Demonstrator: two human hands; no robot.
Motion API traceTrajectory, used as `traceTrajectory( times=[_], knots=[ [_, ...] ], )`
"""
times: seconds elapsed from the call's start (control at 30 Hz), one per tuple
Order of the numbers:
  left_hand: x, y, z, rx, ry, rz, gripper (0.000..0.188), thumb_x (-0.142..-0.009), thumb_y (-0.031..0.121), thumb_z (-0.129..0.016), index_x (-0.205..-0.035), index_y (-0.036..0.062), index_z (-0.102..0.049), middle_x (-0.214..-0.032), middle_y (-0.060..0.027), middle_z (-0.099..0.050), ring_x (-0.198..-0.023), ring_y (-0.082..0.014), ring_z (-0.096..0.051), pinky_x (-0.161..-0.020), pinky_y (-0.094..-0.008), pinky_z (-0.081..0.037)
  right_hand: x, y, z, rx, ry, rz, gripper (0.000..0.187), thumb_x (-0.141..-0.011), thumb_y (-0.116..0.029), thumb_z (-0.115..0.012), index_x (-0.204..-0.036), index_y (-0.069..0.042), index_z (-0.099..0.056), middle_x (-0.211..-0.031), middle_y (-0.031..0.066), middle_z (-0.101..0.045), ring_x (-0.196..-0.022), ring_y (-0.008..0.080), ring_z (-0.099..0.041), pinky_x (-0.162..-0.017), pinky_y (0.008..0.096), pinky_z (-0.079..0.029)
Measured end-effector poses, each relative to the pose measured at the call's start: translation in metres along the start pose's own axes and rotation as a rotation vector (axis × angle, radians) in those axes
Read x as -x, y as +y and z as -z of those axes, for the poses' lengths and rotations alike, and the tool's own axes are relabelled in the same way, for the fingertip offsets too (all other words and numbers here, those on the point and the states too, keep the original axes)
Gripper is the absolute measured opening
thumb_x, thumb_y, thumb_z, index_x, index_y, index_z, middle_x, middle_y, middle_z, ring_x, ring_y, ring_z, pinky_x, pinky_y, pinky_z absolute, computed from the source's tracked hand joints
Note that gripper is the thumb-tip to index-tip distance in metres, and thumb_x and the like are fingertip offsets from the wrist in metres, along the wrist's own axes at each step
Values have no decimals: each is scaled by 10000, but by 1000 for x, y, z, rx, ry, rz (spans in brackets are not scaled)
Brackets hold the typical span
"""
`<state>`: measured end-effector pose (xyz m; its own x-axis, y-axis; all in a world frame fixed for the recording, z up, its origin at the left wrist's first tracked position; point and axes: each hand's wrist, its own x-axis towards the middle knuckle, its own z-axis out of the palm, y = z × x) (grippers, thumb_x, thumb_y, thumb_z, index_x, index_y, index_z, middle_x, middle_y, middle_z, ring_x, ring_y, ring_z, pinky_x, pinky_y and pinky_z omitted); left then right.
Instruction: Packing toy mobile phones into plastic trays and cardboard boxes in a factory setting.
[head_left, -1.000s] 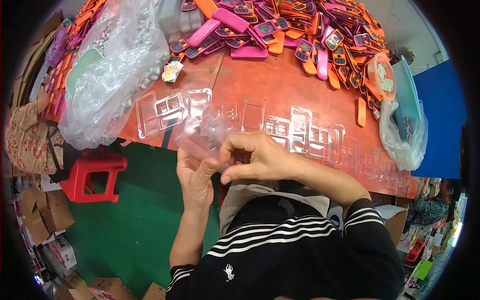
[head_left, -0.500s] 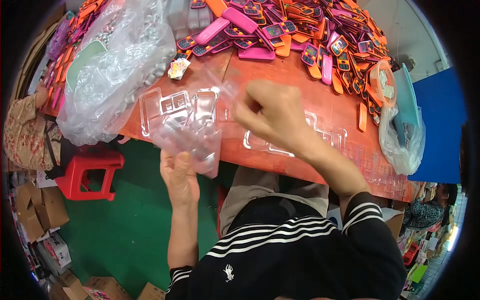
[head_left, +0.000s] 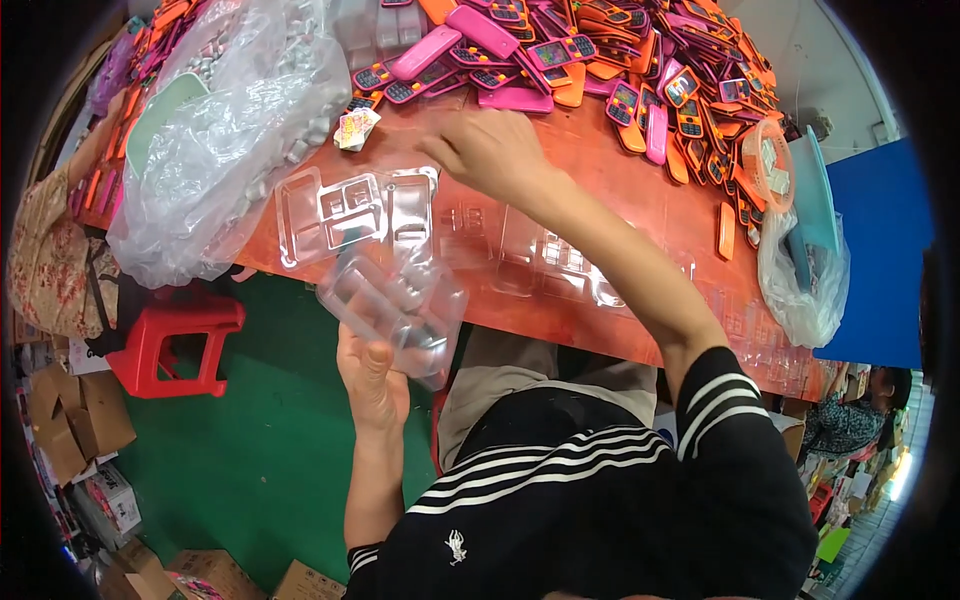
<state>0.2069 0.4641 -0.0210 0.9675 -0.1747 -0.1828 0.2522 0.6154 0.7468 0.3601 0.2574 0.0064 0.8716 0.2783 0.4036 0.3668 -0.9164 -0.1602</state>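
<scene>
Work appears to be laying-out: left hand (head_left: pixel 372 390) fingers grip clear plastic trays (head_left: pixel 385 290) by the surface's (head_left: pixel 640 200) near edge, right hand (head_left: pixel 492 150) hovers above, finger spread too blurred to tell; next move calls for freeing one tray.

The left hand (head_left: pixel 374 385) grips clear plastic blister packaging (head_left: pixel 392 312) at the red table's (head_left: pixel 622 205) near edge, while the blurred right hand (head_left: pixel 487 152) hovers near heaped pink and orange toy phones (head_left: pixel 562 52).
</scene>
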Motion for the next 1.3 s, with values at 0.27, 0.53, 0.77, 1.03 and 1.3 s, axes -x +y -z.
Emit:
traceTrajectory(
  times=[0.27,0.53,0.77,1.03,1.3],
  knots=[
    [-18,-18,-33,28,-100,-27,772,-673,246,-794,-1271,8,-367,-1145,-84,-530,-1026,-181,-533,-849,-297,-441,107,-61,75,-1027,-378,-105,261,-698,-240,-757,-825,-41,-646,-704,51,-601,-630,149,-570,-557,288,-435],
    [-17,-22,-55,-51,-219,-53,733,-673,224,-791,-1250,0,-398,-1148,-78,-528,-1028,-187,-536,-888,-315,-432,124,-36,95,-1472,-617,-570,151,-801,-156,-673,-829,-8,-667,-647,-3,-569,-554,50,-488,-487,202,-377],
    [-11,-21,-39,-50,-87,-8,784,-679,279,-779,-1269,-31,-365,-1163,-116,-502,-1058,-219,-529,-873,-353,-476,99,13,91,26,16,-353,226,-707,-228,-596,-657,-7,-593,-588,171,-569,-555,302,-588,-496,404,-439],
    [-9,-29,-44,-42,-115,41,857,-636,325,-810,-1274,-24,-355,-1200,-102,-481,-1108,-212,-493,-953,-368,-410,75,52,40,55,-132,-396,380,-800,-360,-578,-677,-3,-620,-637,206,-586,-602,347,-600,-504,448,-431],
    [-14,-44,-78,-67,-160,35,752,-668,290,-792,-1245,11,-399,-1094,-77,-554,-948,-162,-559,-791,-286,-473,148,-12,94,-1124,-171,-280,226,-749,-230,-720,-816,-26,-649,-665,60,-590,-607,117,-560,-519,284,-419]
  ],
)
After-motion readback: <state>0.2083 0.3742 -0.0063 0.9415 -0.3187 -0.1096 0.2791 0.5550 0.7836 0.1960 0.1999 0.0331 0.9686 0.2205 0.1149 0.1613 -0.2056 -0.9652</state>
